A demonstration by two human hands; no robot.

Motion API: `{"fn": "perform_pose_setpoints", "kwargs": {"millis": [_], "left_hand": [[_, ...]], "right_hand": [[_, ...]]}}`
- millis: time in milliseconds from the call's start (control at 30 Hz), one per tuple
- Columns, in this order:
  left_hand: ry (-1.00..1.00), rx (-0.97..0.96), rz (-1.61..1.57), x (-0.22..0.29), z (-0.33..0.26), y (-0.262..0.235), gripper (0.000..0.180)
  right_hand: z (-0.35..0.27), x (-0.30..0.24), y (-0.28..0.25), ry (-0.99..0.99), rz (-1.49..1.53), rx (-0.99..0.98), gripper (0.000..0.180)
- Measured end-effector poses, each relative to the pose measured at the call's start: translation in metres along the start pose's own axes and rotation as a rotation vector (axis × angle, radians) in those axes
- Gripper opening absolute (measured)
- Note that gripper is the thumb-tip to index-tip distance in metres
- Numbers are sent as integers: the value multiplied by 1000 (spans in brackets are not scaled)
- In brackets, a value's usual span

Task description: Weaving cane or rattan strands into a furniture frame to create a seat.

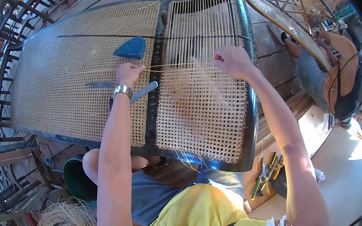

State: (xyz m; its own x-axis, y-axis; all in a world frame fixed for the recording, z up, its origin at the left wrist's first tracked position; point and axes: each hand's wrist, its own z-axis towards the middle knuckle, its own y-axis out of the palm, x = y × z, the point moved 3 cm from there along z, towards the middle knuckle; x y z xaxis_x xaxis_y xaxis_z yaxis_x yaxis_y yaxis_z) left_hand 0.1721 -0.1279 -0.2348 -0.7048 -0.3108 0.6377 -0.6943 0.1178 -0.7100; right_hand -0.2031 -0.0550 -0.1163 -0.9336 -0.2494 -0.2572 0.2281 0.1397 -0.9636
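"What are the hands doing?"

"The left hand (130, 75), wearing a watch (122, 91), has its fingers pinched narrow on a thin cane strand (152, 66). The strand runs rightward from those fingers across a cane seat (200, 119). The right hand (234, 62) is above the seat's far right part, its fingers curled in; I cannot tell whether they grip the strand."

"How does the seat look?"

"It's set in a dark, glossy frame (245, 28). Nearer the person than the right fingers, the weave forms small squares; beyond them, the strands mostly run one way, with gaps between. Left of and under the left fingers is a finer woven panel (60, 82)."

"What lies near the fingers?"

"Just beyond the left fingers, a blue wedge-shaped block (131, 48). To their left, a blade (100, 85); just nearer the person, a flat grey tool (146, 91). A thin dark rod (103, 35) crosses beyond both hands' fingers. Well to the right of the right fingers, another person (336, 71) sits."
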Motion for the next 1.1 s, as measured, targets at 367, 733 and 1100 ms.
{"fn": "perform_pose_setpoints", "kwargs": {"millis": [367,733,1100], "left_hand": [[164,443,-359,13,2,24,39],[1014,-43,-220,269,-254,168,82],[1159,83,-295,249,-243,151,25]], "right_hand": [[-44,31,-56,6,1245,171,19],[-157,143,-202,177,1430,899,13],[-49,57,-77,136,269,441,12]]}}
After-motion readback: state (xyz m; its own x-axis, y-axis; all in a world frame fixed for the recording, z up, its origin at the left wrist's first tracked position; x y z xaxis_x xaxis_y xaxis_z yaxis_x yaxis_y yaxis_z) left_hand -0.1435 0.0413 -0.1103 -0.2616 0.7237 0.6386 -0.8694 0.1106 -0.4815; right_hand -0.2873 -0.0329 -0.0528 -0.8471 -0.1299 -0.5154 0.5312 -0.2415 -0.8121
